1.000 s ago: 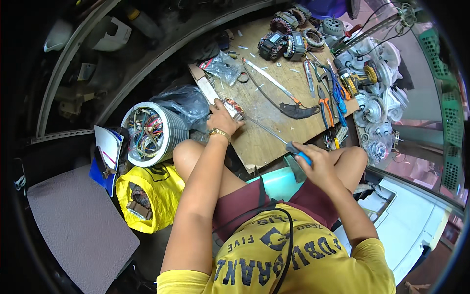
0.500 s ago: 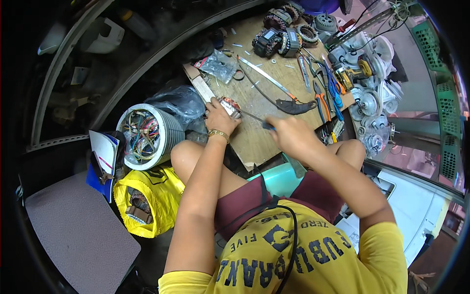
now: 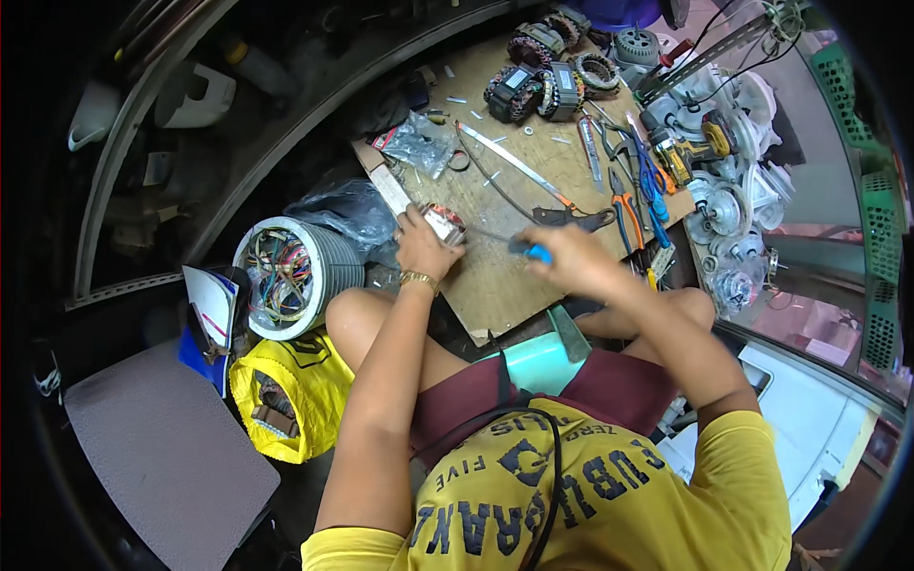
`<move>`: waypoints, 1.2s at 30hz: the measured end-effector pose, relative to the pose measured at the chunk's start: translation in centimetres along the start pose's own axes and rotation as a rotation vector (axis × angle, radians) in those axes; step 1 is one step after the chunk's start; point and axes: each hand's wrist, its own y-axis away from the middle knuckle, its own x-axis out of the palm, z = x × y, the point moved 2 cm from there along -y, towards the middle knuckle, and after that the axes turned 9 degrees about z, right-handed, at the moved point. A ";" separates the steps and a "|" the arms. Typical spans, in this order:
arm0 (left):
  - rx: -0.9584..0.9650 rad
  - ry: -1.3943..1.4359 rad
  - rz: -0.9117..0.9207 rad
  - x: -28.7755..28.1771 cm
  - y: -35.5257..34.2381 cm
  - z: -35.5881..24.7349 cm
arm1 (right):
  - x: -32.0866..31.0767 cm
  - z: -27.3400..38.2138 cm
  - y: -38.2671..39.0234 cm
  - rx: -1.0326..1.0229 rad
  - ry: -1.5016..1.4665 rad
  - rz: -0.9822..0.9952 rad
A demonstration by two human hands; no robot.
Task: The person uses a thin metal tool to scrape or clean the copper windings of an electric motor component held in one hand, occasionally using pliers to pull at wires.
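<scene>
- On the wooden board [image 3: 495, 290], at its left side, the copper-wound coil [image 3: 442, 223] sits under my left hand [image 3: 426, 247].
- My left fingers and thumb are clamped around that coil; it has stayed at the same spot throughout.
- My right hand [image 3: 574, 261] has come up from near my lap to above the board, its fingers wrapped round the blue-and-grey handle [image 3: 535, 251] of a long-shafted tool.
- The thin shaft [image 3: 490, 234] points at the coil's right side; whether its tip touches, I cannot tell.
- I judge that this shift puts my right hand closer behind the shaft, while my left steadies the piece.
</scene>
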 end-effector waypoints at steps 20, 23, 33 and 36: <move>0.044 0.057 -0.035 0.8 0.8 2.5 | -2.0 -2.9 4.5 0.069 0.103 -0.085; 0.059 0.075 -0.040 0.6 0.6 1.6 | -1.6 0.3 7.3 0.032 0.094 -0.230; 0.029 0.050 -0.009 0.5 0.7 1.0 | 1.0 3.9 8.9 0.128 0.106 -0.326; 0.020 0.041 -0.010 0.4 0.6 1.1 | 1.7 4.0 8.1 0.128 0.109 -0.342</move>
